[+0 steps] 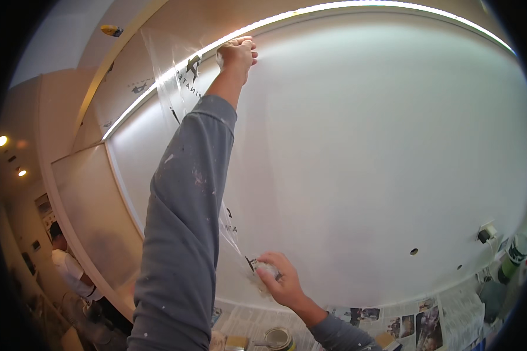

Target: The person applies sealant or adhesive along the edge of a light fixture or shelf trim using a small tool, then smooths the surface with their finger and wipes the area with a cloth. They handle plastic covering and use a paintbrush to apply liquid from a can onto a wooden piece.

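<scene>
My left hand (237, 55) is raised to the lit strip (303, 10) along the upper panel edge, its fingers curled on the edge of clear plastic film (178, 82) with dark printing. The film runs down behind my grey, paint-spotted left sleeve to my right hand (281, 281), low against the white wall panel (369, 152). My right hand grips a crumpled bunch of this film, fingers wrapped round it. My left forearm hides the middle of the film.
Newspaper (457, 310) covers the surface below, holding an open can (277, 338) and a brush (236, 342). A plugged socket (486, 233) and green container (509, 260) are at right. A frosted side panel (88, 205) stands left; beyond it is a person in a white shirt (67, 263).
</scene>
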A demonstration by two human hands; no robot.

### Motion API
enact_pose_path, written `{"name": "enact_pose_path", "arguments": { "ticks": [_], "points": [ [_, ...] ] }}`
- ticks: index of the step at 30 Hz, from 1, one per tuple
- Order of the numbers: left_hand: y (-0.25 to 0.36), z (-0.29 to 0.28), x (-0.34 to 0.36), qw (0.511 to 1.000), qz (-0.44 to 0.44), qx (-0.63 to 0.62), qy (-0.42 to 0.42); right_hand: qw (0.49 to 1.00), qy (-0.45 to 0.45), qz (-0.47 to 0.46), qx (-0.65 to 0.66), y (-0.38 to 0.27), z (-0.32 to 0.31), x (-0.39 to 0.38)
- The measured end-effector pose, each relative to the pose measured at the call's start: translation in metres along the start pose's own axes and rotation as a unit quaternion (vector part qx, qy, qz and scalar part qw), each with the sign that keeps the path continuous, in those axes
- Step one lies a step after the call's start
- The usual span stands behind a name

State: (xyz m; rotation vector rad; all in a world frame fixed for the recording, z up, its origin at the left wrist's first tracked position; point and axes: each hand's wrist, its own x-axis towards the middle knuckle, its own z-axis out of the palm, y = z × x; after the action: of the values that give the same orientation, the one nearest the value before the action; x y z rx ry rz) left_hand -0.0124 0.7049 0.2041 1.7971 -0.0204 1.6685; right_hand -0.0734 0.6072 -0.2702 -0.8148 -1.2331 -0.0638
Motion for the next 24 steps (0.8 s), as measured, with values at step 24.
{"name": "enact_pose_path", "arguments": {
  "ticks": [24],
  "points": [
    [-0.013,0.023,0.011,0.929,0.004,-0.368,-0.048,0.999,0.004,0.032,0.010,0.002,-0.020,-0.005]
  ]
}}
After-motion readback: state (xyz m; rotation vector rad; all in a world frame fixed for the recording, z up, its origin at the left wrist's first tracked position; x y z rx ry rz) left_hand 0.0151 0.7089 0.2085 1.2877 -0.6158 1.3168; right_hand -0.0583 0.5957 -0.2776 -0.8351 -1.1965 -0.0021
